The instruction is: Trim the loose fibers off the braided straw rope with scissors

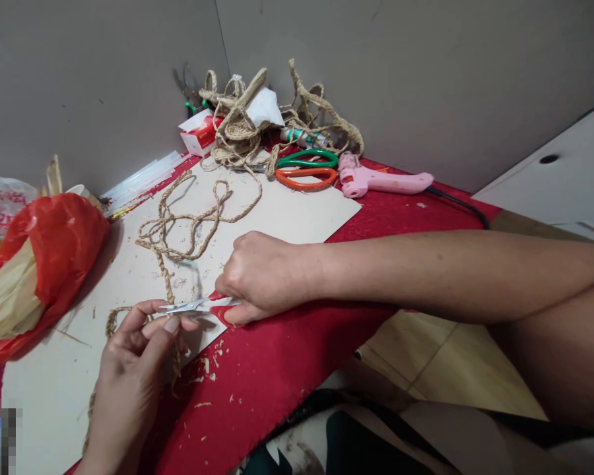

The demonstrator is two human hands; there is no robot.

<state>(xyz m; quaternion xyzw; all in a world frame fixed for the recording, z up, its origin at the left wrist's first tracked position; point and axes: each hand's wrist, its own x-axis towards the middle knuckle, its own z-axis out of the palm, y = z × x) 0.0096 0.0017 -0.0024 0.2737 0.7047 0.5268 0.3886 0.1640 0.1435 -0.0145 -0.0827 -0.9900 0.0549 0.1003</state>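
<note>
Right hand (260, 274) is closed on the red handles of small scissors (191, 306); their blades are held at the braided cord (168, 287), just beside the left fingertips. Cord is pinched between thumb and fingers of the left hand (138, 349), its loops laid beyond that hand on pale board (297, 221). Beyond the right hand, a pink glue gun (391, 183) is seen.
</note>
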